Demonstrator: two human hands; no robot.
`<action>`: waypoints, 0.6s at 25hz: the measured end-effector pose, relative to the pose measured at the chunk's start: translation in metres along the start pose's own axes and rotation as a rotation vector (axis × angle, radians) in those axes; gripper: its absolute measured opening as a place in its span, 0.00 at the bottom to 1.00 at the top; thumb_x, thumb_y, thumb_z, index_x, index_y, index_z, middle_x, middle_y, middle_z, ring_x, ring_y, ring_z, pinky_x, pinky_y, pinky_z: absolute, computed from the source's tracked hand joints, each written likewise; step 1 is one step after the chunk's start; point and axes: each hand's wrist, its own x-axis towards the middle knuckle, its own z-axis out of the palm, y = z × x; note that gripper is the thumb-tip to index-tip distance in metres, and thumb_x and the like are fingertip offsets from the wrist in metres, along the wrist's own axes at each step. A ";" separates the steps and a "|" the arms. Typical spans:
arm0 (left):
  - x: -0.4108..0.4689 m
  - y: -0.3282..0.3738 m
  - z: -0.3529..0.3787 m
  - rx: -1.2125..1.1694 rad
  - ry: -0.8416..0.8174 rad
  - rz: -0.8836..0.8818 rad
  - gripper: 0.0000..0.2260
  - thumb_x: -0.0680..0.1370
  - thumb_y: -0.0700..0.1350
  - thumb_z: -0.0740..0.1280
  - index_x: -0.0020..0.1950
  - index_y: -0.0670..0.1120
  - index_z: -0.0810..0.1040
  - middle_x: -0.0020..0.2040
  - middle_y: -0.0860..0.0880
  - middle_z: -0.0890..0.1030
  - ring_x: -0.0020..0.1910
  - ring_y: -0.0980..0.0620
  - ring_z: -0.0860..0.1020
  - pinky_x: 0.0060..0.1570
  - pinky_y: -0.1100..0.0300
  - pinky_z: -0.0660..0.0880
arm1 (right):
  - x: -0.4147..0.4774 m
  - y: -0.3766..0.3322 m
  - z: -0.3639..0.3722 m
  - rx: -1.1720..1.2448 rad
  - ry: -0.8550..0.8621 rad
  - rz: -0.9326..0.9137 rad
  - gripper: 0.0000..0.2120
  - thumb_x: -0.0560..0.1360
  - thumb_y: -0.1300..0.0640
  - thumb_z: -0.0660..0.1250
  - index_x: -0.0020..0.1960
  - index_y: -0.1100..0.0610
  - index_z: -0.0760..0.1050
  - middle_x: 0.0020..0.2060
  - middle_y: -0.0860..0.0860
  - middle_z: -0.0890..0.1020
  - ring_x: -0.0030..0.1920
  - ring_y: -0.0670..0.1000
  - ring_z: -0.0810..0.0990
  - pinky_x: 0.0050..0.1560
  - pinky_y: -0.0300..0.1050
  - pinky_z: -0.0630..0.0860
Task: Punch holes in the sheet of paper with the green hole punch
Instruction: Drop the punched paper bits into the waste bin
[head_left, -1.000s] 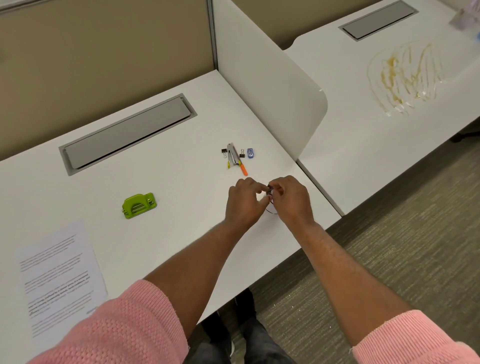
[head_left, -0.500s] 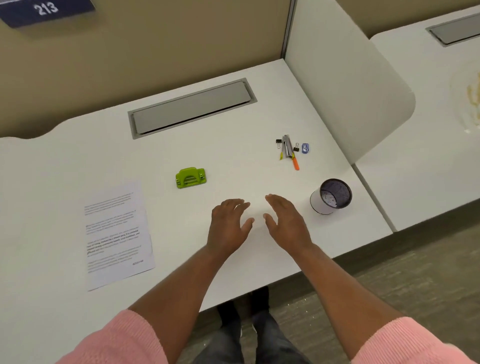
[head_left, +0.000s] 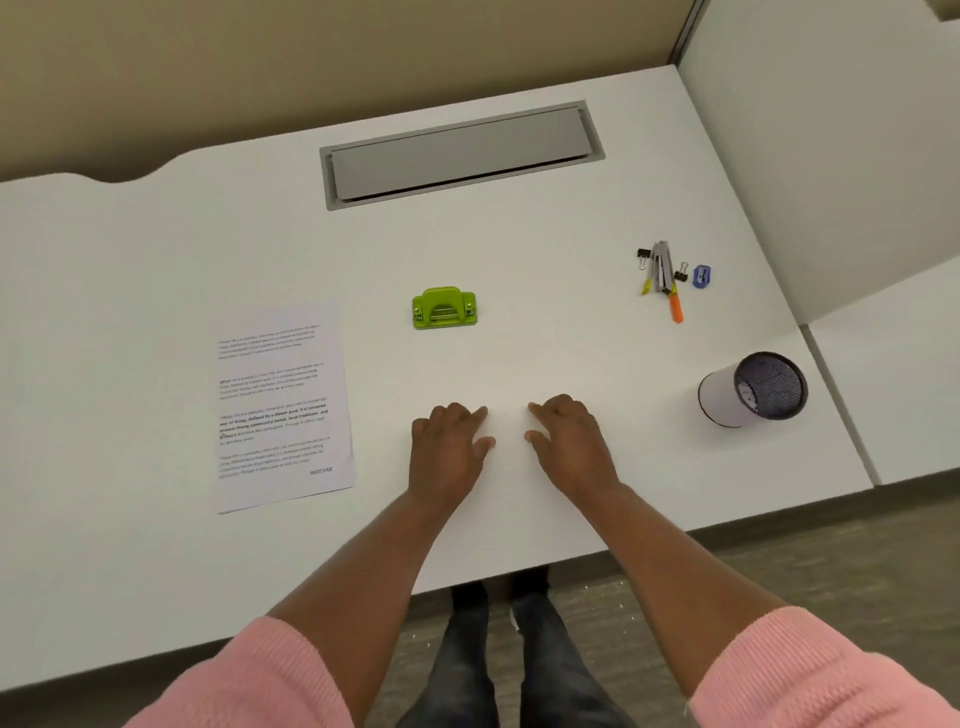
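The green hole punch (head_left: 444, 308) sits on the white desk (head_left: 156, 571), a little beyond my hands. A printed sheet of paper (head_left: 283, 405) lies flat to its lower left. My left hand (head_left: 449, 449) rests palm down on the desk below the punch, fingers loosely curled, holding nothing. My right hand (head_left: 569, 444) lies beside it, also palm down and empty. Both hands are apart from the punch and the paper.
A mesh pen cup (head_left: 753, 389) lies on its side at the right. Binder clips, a stapler remover and an orange marker (head_left: 662, 275) with a blue sharpener (head_left: 701, 276) lie at the back right. A grey cable hatch (head_left: 462, 153) is set in the desk. A white divider (head_left: 831, 156) stands at right.
My hands came apart from pinching something small and now lie flat and empty on the desk. My view swung left, bringing the paper and punch toward the centre.
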 end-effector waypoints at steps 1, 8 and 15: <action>0.004 0.001 0.002 -0.034 0.002 0.012 0.17 0.79 0.53 0.67 0.67 0.53 0.79 0.54 0.51 0.80 0.56 0.47 0.76 0.57 0.49 0.69 | 0.004 -0.002 0.002 -0.002 0.019 -0.002 0.17 0.79 0.56 0.68 0.67 0.58 0.77 0.57 0.53 0.78 0.58 0.56 0.76 0.60 0.50 0.73; 0.036 0.005 0.001 0.043 0.004 0.128 0.10 0.80 0.50 0.65 0.52 0.53 0.86 0.48 0.52 0.84 0.48 0.48 0.79 0.50 0.51 0.67 | 0.015 -0.010 0.008 -0.079 0.091 0.017 0.09 0.79 0.57 0.64 0.46 0.57 0.83 0.42 0.52 0.79 0.44 0.55 0.77 0.41 0.48 0.74; 0.047 0.012 -0.002 0.164 -0.047 0.266 0.09 0.78 0.44 0.61 0.45 0.46 0.81 0.43 0.48 0.80 0.42 0.45 0.78 0.46 0.52 0.65 | 0.019 -0.025 0.006 -0.159 0.047 0.056 0.07 0.76 0.62 0.63 0.40 0.61 0.75 0.38 0.56 0.77 0.40 0.58 0.75 0.39 0.49 0.69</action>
